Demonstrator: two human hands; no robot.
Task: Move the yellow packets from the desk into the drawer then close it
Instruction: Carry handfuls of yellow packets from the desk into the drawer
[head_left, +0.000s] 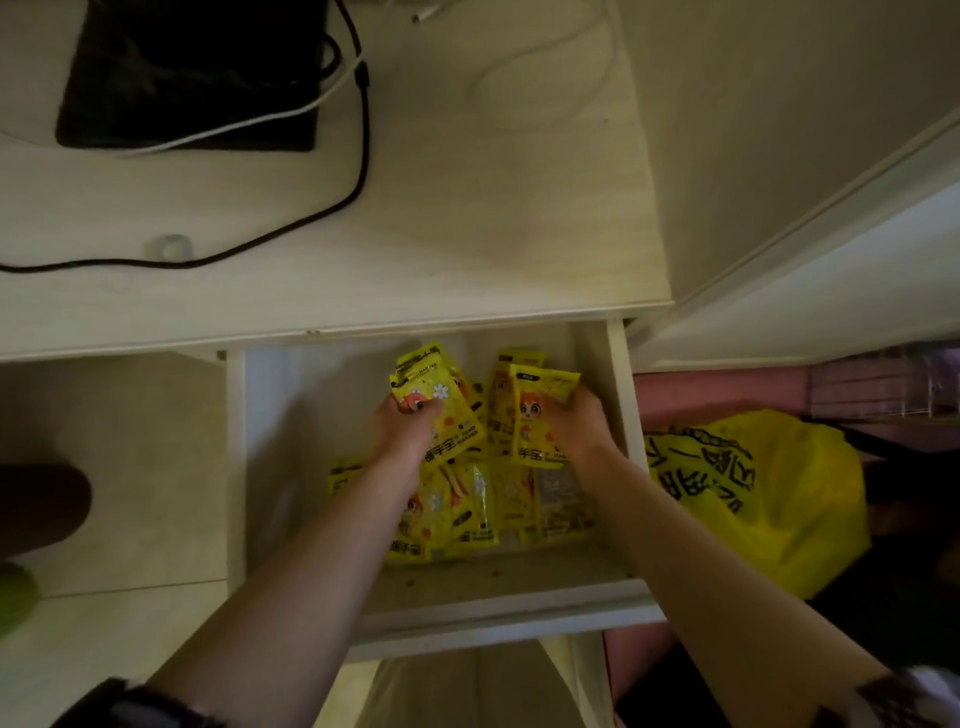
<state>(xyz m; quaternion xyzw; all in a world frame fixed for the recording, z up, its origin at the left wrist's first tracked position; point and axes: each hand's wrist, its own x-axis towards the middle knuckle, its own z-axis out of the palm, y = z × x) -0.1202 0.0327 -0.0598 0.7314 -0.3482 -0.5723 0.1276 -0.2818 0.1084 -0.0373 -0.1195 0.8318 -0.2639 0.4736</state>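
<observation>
Big picture first: the desk (467, 218) stretches out beyond both hands, pale wood, and no yellow packet shows on the part of it in view. Its left stretch runs out of frame, so I can't rule out stragglers there. A black cable (358, 171) loops across it, and a dark bag (192, 73) sits at the far left corner.

Below the desk edge, the drawer (621, 395) stands pulled wide open toward the person, and both hands are down inside it. A layer of loose yellow packets (467, 514) lies under the forearms, nearer the drawer front than the hands are.

Now the hands. The left hand (402, 434) is clamped on a fanned bunch, the left bunch (436, 395), sticking up and away past the fingers. The right hand (579, 423) is closed on its own upright handful, the right bunch (537, 410), just to its inner side. The two bunches stand close together, long axes running roughly front to back of the drawer.

My read: these are the last to be let go, straight down from where they're held. Then closing means a push away from the body on the drawer front (493, 618), which lies behind both wrists; neither hand looks clearly nearer.

Fingertips are buried in packets, and the count in each bunch is unreadable. Beyond the right hand, outside the drawer, a yellow plastic bag (753, 493) slumps on the floor.
</observation>
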